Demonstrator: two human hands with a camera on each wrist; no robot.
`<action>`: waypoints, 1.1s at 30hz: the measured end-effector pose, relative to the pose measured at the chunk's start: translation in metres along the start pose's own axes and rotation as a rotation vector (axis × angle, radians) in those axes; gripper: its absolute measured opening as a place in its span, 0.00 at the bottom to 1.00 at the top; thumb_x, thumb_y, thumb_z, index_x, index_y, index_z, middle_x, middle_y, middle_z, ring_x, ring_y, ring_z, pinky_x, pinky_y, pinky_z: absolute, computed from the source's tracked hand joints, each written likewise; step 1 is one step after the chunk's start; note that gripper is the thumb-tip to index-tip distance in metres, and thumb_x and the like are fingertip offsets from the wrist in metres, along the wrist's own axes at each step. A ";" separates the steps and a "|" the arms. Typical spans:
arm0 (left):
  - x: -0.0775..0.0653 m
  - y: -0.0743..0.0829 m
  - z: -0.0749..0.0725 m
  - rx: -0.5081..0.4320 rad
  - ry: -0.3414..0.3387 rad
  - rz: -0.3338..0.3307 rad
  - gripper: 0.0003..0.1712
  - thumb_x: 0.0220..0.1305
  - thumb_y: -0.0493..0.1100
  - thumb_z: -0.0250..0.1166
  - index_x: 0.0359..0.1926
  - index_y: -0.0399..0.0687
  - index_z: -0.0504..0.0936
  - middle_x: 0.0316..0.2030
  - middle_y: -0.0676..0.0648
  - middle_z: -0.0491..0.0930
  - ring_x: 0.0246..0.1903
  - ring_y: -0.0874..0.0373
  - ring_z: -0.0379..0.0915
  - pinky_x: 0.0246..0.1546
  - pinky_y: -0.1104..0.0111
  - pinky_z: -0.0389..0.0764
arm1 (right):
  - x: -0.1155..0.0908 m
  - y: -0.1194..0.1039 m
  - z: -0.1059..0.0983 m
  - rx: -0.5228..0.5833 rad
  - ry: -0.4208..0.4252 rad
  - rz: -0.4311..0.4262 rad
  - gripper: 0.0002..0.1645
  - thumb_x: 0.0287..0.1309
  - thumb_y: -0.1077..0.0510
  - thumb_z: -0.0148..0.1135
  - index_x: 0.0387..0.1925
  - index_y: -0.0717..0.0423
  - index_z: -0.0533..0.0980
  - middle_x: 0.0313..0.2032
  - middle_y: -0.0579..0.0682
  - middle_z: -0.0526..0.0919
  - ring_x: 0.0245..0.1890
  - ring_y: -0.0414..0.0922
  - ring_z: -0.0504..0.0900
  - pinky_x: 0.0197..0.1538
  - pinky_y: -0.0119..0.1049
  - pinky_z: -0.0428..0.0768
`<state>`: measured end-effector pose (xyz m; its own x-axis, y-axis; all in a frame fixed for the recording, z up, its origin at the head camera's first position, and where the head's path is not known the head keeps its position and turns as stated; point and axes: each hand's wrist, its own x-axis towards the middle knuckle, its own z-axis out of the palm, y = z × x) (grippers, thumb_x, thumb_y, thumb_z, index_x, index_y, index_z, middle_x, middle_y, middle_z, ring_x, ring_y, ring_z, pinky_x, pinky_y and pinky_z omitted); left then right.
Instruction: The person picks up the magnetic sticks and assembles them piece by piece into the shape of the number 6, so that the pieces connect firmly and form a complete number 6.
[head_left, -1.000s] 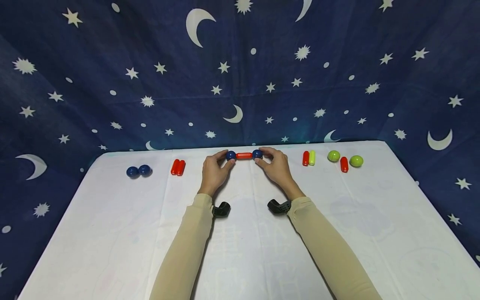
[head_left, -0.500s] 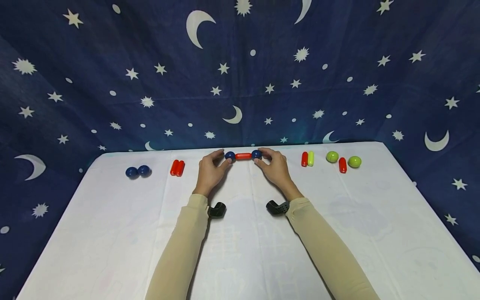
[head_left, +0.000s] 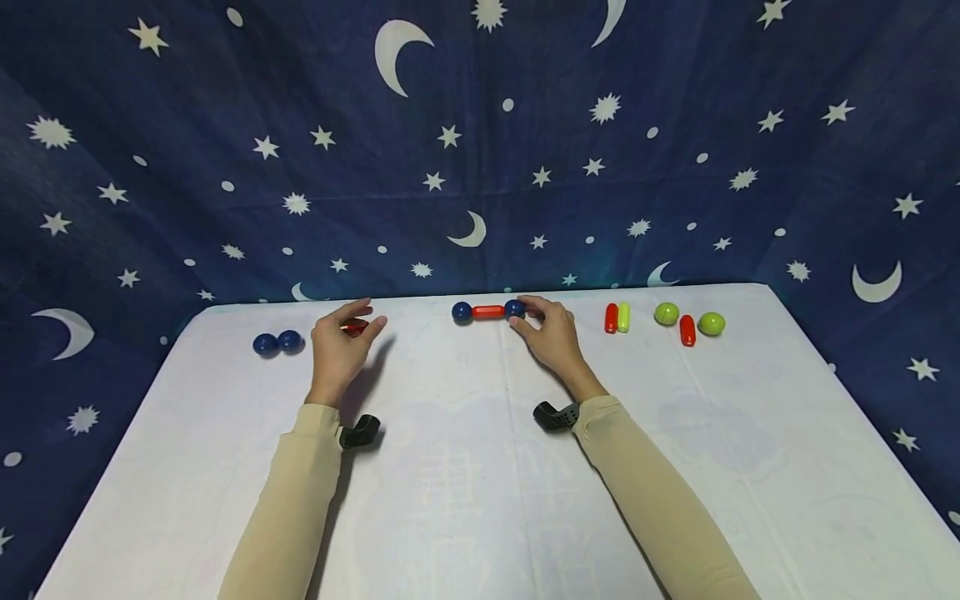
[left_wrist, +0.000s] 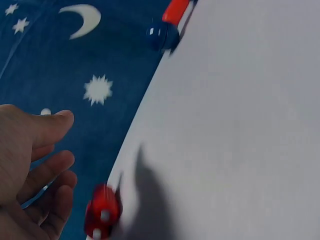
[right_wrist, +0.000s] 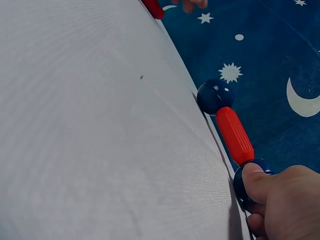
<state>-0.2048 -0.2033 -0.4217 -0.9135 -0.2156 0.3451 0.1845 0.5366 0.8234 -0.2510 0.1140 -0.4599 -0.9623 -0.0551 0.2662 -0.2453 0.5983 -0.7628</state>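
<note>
Near the table's far edge lies a red rod with a blue ball at its left end and a second blue ball at its right end. My right hand pinches that right ball between thumb and fingers. Over to the left, my left hand hovers by a pair of red rods, fingers spread and loosely bent, holding nothing. In the head view that hand covers most of the pair. The left wrist view shows them apart from the fingers, slightly blurred.
Two loose blue balls sit at the far left. To the right lie a red rod beside a yellow-green rod. Further right, another red rod lies between two green balls. A dark starry cloth hangs behind the table.
My left hand has let go of the left blue ball and moved left to the pair of red rods. My right hand keeps its pinch on the right ball.
</note>
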 end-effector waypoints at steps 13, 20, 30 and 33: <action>-0.008 -0.017 -0.012 0.160 -0.001 -0.026 0.21 0.58 0.34 0.76 0.52 0.31 0.85 0.43 0.33 0.85 0.41 0.42 0.82 0.41 0.65 0.78 | 0.000 0.001 0.001 -0.013 0.006 -0.019 0.26 0.61 0.57 0.73 0.60 0.58 0.80 0.47 0.59 0.86 0.49 0.55 0.79 0.55 0.51 0.71; -0.008 -0.016 -0.010 0.171 -0.011 -0.052 0.21 0.57 0.33 0.75 0.53 0.30 0.84 0.48 0.31 0.84 0.45 0.38 0.81 0.49 0.50 0.81 | 0.001 0.001 0.000 -0.016 -0.007 -0.009 0.26 0.61 0.57 0.72 0.60 0.58 0.80 0.48 0.59 0.86 0.51 0.55 0.79 0.56 0.51 0.70; -0.009 -0.008 -0.005 0.226 -0.033 -0.077 0.22 0.58 0.32 0.73 0.54 0.31 0.84 0.46 0.31 0.84 0.44 0.38 0.81 0.51 0.50 0.80 | 0.000 -0.001 -0.001 -0.011 -0.005 -0.013 0.26 0.61 0.57 0.73 0.60 0.59 0.80 0.48 0.60 0.86 0.50 0.55 0.79 0.56 0.51 0.70; -0.010 -0.005 -0.002 0.243 -0.041 -0.072 0.22 0.58 0.32 0.73 0.54 0.32 0.84 0.43 0.31 0.85 0.42 0.39 0.81 0.49 0.50 0.80 | 0.000 -0.001 -0.001 -0.007 -0.005 -0.014 0.26 0.61 0.57 0.73 0.60 0.59 0.80 0.47 0.60 0.86 0.50 0.55 0.79 0.56 0.51 0.71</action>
<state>-0.1954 -0.2057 -0.4280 -0.9359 -0.2301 0.2668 0.0301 0.7023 0.7112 -0.2509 0.1140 -0.4589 -0.9593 -0.0677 0.2740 -0.2582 0.6030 -0.7549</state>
